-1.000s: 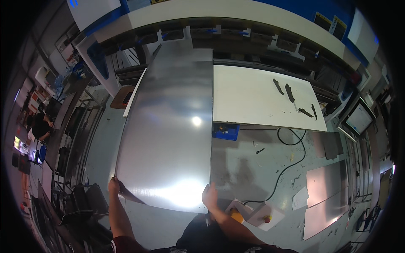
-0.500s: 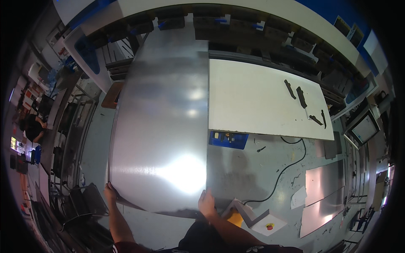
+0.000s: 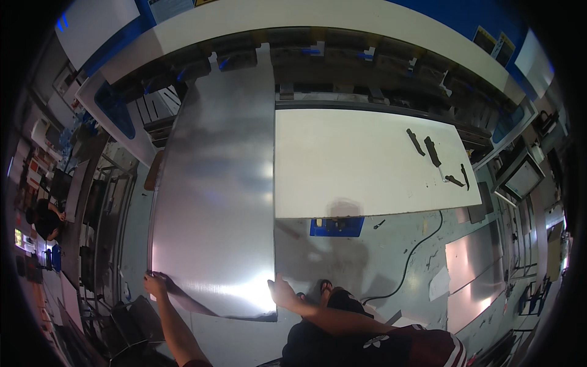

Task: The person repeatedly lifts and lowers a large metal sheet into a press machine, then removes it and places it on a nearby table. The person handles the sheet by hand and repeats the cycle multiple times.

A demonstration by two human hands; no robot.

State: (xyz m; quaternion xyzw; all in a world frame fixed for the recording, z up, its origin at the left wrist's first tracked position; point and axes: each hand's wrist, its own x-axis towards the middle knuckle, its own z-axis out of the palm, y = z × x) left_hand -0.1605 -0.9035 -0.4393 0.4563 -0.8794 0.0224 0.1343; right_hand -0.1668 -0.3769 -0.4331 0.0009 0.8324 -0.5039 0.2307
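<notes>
A long, shiny metal sheet (image 3: pixel 214 183) stretches away from me, its far end under the dark tooling of a large bending machine (image 3: pixel 293 37). At the sheet's near left corner, my left hand (image 3: pixel 156 284) is closed on the edge. My right hand (image 3: pixel 283 292) grips the right edge close to the near corner, with the thumb pointing along it. The underside of the sheet, and most of the fingers beneath it, are hidden. Bright light glares off the near right part of the metal.
Right of the sheet is a white table (image 3: pixel 367 165) carrying several dark strips (image 3: pixel 431 151). Below its front edge sits a blue tray (image 3: pixel 337 227). A black cable (image 3: pixel 408 269) crosses the floor. Metal sheets (image 3: pixel 474 275) lie at right. At far left, another person (image 3: pixel 46 219) works.
The sheet has shifted left in view, both hands still on its edges. My view has tilted, showing more of the machine's top and my foot on the floor.
</notes>
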